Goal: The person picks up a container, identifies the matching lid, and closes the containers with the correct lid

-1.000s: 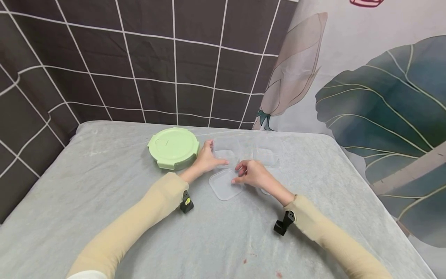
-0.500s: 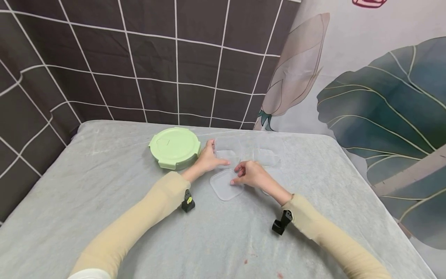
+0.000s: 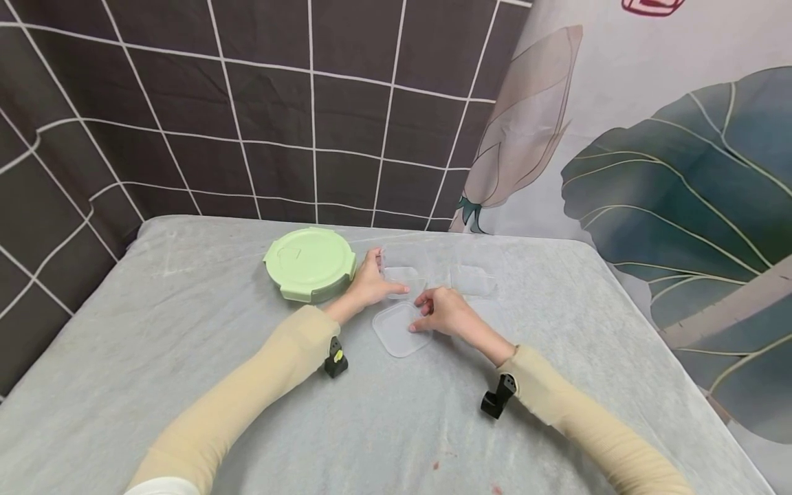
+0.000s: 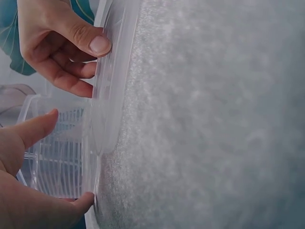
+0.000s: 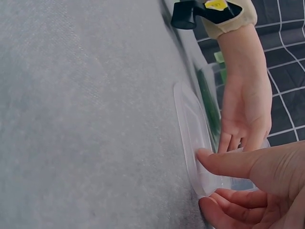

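My left hand (image 3: pixel 369 283) holds the left end of a clear plastic container (image 4: pixel 62 162). Its thumb lies along the near side, with the other fingers round the left and back. Just in front, a flat, translucent square lid (image 3: pixel 396 340) with rounded corners lies close over the cloth. My right hand (image 3: pixel 449 313) pinches that lid's right edge, thumb on the upper face and fingertips at the rim, as the right wrist view also shows. A similar clear container (image 3: pixel 473 278) sits to the right, beyond my right hand.
A round glass food container with a pale green clip lid (image 3: pixel 309 261) stands just left of my left hand. Grey cloth (image 3: pixel 371 426) covers the table. Behind it hangs a dark checked curtain (image 3: pixel 260 103), with a leaf-patterned one (image 3: pixel 680 185) at the right.
My right wrist has shifted slightly left, while its fingers stay at the lid's edge. The left hand and the containers look the same.
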Available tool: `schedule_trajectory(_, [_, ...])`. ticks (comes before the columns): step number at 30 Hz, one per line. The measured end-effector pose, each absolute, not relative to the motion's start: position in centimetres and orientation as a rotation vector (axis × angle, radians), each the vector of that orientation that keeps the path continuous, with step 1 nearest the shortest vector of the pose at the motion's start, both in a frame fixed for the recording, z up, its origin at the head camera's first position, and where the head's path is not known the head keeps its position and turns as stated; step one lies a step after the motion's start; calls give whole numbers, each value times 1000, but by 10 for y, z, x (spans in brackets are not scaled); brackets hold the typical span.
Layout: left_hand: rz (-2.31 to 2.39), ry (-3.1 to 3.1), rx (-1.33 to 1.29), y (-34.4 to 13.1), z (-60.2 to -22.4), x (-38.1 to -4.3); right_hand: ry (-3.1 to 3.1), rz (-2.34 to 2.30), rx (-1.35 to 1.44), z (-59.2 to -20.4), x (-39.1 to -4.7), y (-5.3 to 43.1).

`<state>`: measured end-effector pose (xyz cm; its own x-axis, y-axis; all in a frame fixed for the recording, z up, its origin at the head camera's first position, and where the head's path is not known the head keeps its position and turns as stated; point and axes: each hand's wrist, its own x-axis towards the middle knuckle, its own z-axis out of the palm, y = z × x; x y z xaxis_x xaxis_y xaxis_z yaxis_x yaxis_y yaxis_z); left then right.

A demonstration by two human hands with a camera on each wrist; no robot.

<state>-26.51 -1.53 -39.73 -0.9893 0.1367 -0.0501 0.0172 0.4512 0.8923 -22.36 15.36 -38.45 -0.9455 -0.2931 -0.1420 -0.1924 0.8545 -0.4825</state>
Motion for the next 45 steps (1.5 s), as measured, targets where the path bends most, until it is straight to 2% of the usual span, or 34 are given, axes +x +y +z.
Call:
schedule_trajectory(23, [1574,2594,190,-17,-397,-264,2747,-793,-445,-379,-222,159])
schedule_trajectory(45, [1553,2593,229,-17,-401,-266,2580,-1073,-374,-368,-219,176])
